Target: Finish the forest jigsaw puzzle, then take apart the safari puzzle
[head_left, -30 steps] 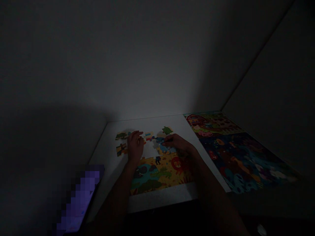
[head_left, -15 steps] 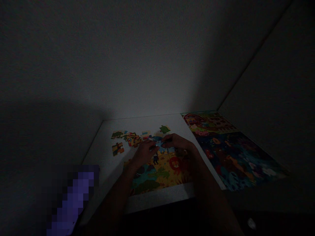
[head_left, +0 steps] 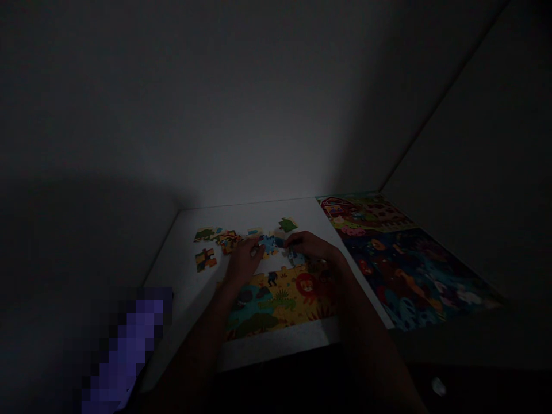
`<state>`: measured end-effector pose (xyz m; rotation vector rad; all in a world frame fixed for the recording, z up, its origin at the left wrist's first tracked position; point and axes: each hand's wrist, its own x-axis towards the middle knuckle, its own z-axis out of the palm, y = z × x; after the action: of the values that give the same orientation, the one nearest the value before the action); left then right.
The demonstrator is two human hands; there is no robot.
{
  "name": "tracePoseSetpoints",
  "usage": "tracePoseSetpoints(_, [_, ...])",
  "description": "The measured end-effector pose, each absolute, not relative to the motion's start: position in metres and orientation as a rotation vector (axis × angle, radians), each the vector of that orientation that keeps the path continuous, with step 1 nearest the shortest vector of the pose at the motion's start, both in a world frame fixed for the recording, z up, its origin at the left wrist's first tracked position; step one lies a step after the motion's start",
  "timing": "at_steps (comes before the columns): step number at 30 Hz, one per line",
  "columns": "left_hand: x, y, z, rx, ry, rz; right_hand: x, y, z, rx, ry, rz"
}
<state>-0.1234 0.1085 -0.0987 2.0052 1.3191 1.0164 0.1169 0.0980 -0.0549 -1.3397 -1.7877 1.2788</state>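
Note:
My left hand (head_left: 245,260) is closed at the left edge of a light-blue puzzle piece (head_left: 269,245), its thumb and fingers gripping it. To the right, my right hand (head_left: 314,247) has its fingers bent together; whatever they pinch is too dark to make out. Another bluish puzzle piece (head_left: 295,257) lies under its palm side. Nearer to me spreads the joined part of a jigsaw puzzle (head_left: 280,302), with a red lion, a green crocodile and blue water on yellow ground.
Loose puzzle pieces (head_left: 228,238) lie in a cluster at the back left, with one orange-brown puzzle piece (head_left: 206,260) in front. A green puzzle piece (head_left: 287,224) lies farther back. Colourful pictures (head_left: 401,270) cover the table's right side. Walls (head_left: 259,144) rise behind the white table (head_left: 181,282).
My left hand has shifted left and slightly away, and the light-blue piece has moved with it, off the joined puzzle's upper edge. My right hand has barely moved.

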Motion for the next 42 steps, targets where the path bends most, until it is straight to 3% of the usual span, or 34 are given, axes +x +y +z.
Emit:
tracePoseSetpoints(5, [-0.135, 0.113, -0.095, 1.998, 1.492, 1.021, 0.115, 0.101, -0.06, -1.382, -1.869, 1.154])
tracePoseSetpoints(12, [-0.15, 0.121, -0.093, 1.977, 1.716, 1.037, 0.115, 0.096, -0.055, -1.409, -1.802, 1.312])
tracePoseSetpoints(19, [-0.152, 0.128, -0.102, 1.932, 1.878, 1.081, 0.113, 0.099, -0.059, -1.487, -1.696, 1.265])
tracePoseSetpoints(27, [-0.15, 0.12, -0.104, 2.109, 1.798, 1.135, 0.119, 0.111, -0.07, -1.731, -1.507, 0.689])
tracePoseSetpoints(36, [-0.176, 0.082, -0.094, 2.345, 1.468, 0.833, 0.126, 0.115, -0.082, -1.827, -1.469, 0.392])
tracePoseSetpoints(42, [-0.198, 0.022, -0.121, 2.376, 1.519, 0.928, 0.125, 0.112, -0.08, -1.842, -1.493, 0.277])
